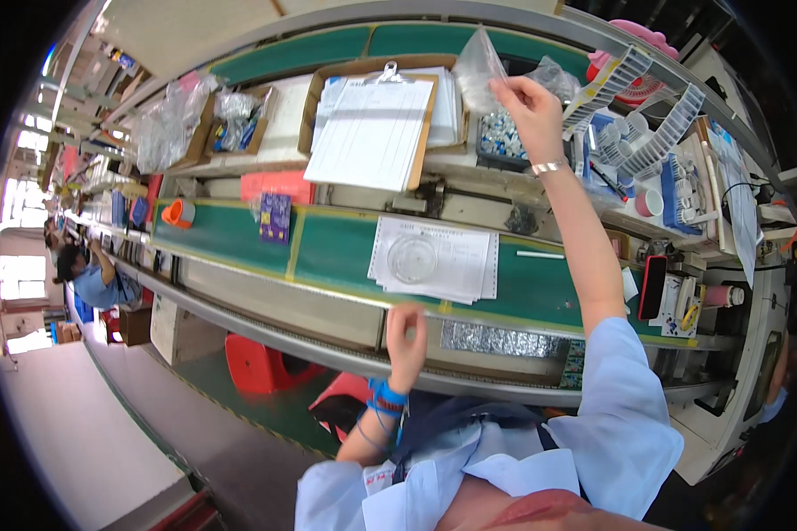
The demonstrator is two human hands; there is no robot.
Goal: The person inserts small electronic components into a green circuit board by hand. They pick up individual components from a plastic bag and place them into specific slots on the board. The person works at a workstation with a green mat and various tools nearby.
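My right hand (531,111) reaches to the far side of the bench, its thumb and fingers pinched on a clear plastic bag (480,75). Just below that bag is a dark tray (502,140) of small blue and white parts. Over the bench's near edge hangs my left hand (406,341), fingers curled toward the thumb and slightly blurred; whether anything small is in them cannot be made out. Beyond it, a clear round dish (413,257) sits on printed sheets (469,257) on the green bench surface (341,257).
A clipboard with papers (367,133) lies on the back ledge. Wire racks and white cups (624,133) crowd the right, above a red-edged phone (653,288). Leftward are a purple card (274,218) and an orange ring-shaped thing (179,213). A red stool (261,363) stands below the bench.
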